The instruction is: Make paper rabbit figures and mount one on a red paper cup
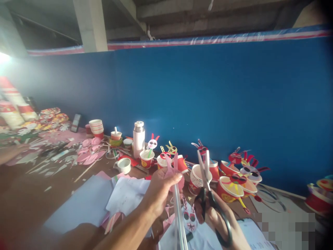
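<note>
My left hand (158, 187) pinches a pink paper cutout (176, 161) with two long ears pointing up. Pale, shiny strips (177, 208) run down from just below those fingers; whether they are fixed to the cutout I cannot tell. In my right hand (218, 211) are scissors (206, 173) with black handles, blades raised and slightly apart, to the right of the cutout. Beneath the hands lies a white paper face (190, 218) with red and black eyes and patterned ears. White paper (128, 194) lies beside my left wrist.
Red paper cups (231, 187) with paper faces line the blue wall (208, 93). A white thermos (138, 139), a mug (123, 166) and a cup stack (199, 177) stand nearby. Pink cutouts (88, 151) and scraps cover the left. A person's arm (10, 152) reaches in there.
</note>
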A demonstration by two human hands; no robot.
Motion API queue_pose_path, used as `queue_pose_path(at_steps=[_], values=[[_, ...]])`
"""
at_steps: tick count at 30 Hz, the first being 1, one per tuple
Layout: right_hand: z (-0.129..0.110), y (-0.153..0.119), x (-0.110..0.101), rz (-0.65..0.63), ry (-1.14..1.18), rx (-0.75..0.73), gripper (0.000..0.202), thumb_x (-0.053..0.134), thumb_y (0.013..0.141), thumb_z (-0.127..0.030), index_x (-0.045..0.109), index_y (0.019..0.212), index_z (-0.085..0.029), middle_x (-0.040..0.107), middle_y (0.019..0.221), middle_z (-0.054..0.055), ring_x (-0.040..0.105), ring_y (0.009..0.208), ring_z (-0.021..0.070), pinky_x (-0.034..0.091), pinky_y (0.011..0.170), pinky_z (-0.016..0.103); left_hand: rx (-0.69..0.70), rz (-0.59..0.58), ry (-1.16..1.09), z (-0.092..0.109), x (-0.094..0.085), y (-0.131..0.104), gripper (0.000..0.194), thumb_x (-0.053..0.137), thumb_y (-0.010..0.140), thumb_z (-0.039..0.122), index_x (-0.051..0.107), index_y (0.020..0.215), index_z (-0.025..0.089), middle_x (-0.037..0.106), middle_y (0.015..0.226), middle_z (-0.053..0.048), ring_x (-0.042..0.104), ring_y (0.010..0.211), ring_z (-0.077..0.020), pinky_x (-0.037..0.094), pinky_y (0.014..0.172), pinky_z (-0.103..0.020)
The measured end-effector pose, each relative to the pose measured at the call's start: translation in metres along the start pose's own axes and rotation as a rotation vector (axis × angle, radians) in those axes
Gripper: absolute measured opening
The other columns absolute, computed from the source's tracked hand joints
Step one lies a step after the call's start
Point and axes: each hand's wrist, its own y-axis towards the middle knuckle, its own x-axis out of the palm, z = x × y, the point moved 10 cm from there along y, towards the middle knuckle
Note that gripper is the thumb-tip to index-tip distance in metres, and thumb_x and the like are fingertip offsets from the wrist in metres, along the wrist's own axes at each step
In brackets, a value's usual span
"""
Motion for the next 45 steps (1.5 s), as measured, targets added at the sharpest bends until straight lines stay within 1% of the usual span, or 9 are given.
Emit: queue_pose_path(at_steps=[4,8,16,22,26,29,38,42,45], values=[[-0.006,0.003,-0.004,0.062,-0.012,-0.042,0.037,0.068,0.068,-0.049,0.06,0.09,-0.021,0.06,0.071,0.0,0.053,0.065,0.0169,0.045,0.061,0.026,-0.039,0.004,0.061,-0.011,0.007,-0.006,0.016,0.069,0.066,0.026,0.063,0.073,0.014,0.059,0.056,-0.001,0.053,0.047,-0.0119,0.043,0.048,-0.024],[-0.006,0.002,-0.006,0.108,-0.034,-0.028,0.037,0.07,0.068,-0.044,0.058,0.095,-0.022,0.063,0.08,0.0,0.057,0.075,0.0187,0.047,0.069,0.025,0.009,-0.122,0.003,-0.015,0.029,-0.011,0.015,0.071,0.064,0.021,0.066,0.073,0.011,0.063,0.063,-0.004,0.058,0.058,-0.014,0.045,0.057,-0.025],[-0.014,0.002,0.004,0.001,-0.096,-0.08,0.035,0.07,0.067,-0.035,0.056,0.096,-0.022,0.067,0.087,0.001,0.06,0.08,0.0195,0.049,0.073,0.024,-0.065,-0.177,0.048,-0.037,0.037,-0.015,0.021,0.076,0.063,0.026,0.065,0.065,0.008,0.061,0.06,-0.003,0.053,0.055,-0.0085,0.039,0.053,-0.018],[-0.012,0.003,-0.002,0.009,-0.081,-0.068,0.046,0.064,0.071,-0.036,0.055,0.112,-0.02,0.067,0.091,0.002,0.06,0.076,0.02,0.048,0.071,0.028,-0.075,-0.252,0.039,-0.027,0.038,-0.019,0.023,0.071,0.071,0.035,0.066,0.075,0.013,0.058,0.061,0.0,0.051,0.049,-0.0081,0.039,0.046,-0.019],[-0.019,0.002,-0.007,0.028,-0.119,-0.08,0.043,0.063,0.071,-0.038,0.058,0.11,-0.02,0.067,0.09,0.002,0.061,0.085,0.0233,0.048,0.076,0.03,-0.061,-0.191,-0.015,-0.014,0.023,-0.014,0.028,0.067,0.073,0.042,0.065,0.075,0.015,0.058,0.065,-0.001,0.053,0.05,-0.0108,0.044,0.046,-0.022],[-0.022,0.002,-0.005,0.005,-0.071,-0.074,0.04,0.065,0.069,-0.04,0.06,0.103,-0.02,0.066,0.084,0.001,0.06,0.081,0.022,0.049,0.073,0.029,-0.008,-0.263,0.039,-0.003,0.022,-0.011,0.032,0.063,0.076,0.045,0.064,0.073,0.013,0.056,0.066,-0.002,0.052,0.052,-0.0104,0.043,0.047,-0.022],[-0.039,-0.002,0.01,-0.154,-0.183,-0.179,0.023,0.063,0.074,-0.035,0.057,0.091,-0.021,0.06,0.077,-0.002,0.055,0.071,0.0154,0.047,0.065,0.024,-0.051,-0.363,0.307,-0.004,0.033,-0.021,0.013,0.069,0.065,0.02,0.067,0.075,0.012,0.067,0.072,-0.007,0.063,0.069,-0.0178,0.046,0.066,-0.027],[-0.035,0.004,-0.008,0.008,-0.168,-0.17,0.03,0.067,0.07,-0.036,0.056,0.094,-0.023,0.058,0.074,-0.002,0.055,0.068,0.0156,0.046,0.059,0.025,-0.018,-0.324,0.274,-0.002,0.031,-0.017,0.01,0.068,0.067,0.021,0.064,0.07,0.012,0.066,0.067,-0.006,0.063,0.065,-0.0188,0.046,0.062,-0.028],[-0.035,0.002,-0.041,0.28,-0.166,-0.129,0.028,0.067,0.07,-0.037,0.056,0.093,-0.024,0.058,0.073,-0.002,0.054,0.062,0.0153,0.044,0.053,0.025,0.114,-0.104,0.152,0.01,0.009,-0.004,0.011,0.068,0.07,0.021,0.063,0.07,0.012,0.064,0.063,-0.003,0.057,0.056,-0.0119,0.042,0.055,-0.023]])
